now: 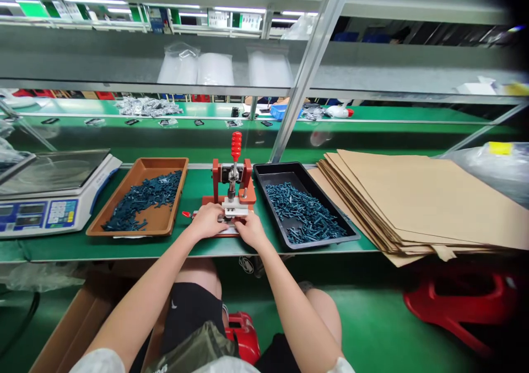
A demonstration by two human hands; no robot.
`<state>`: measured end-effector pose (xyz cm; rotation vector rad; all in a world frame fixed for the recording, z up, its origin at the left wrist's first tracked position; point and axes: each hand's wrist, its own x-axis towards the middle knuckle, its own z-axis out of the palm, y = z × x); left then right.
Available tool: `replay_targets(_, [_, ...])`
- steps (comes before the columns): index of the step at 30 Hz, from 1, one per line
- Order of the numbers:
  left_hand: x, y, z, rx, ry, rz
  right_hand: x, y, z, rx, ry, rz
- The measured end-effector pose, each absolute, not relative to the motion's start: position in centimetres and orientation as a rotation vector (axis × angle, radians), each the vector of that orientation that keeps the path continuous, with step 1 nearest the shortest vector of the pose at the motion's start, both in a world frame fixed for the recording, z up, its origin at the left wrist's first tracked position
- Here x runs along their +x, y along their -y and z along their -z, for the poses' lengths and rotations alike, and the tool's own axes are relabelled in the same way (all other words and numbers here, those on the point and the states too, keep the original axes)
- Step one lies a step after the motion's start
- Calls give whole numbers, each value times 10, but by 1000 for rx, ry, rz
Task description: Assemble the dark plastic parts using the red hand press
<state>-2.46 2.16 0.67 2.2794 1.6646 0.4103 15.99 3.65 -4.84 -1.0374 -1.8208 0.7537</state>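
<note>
The red hand press [243, 176] looks heavy and stiff, best held by its knob [236, 144]; my left hand [209, 221] and right hand [251, 231] lie curled on it, grip unclear.

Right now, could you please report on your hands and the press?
Left hand, right hand on red bench press; lever upright; brown tray, black tray alongside, neither blocking.

I'm holding my left forearm [144, 298] and right forearm [293, 307] bare and angled inward, my left hand [209, 221] and right hand [251, 231] curving downward side by side (almost touching each other).
</note>
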Motion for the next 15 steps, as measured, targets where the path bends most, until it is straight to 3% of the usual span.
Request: replay_targets(15, [-23, -16, -5, 2279, -1680, -492, 159, -29, 59, -1066, 1834, -625])
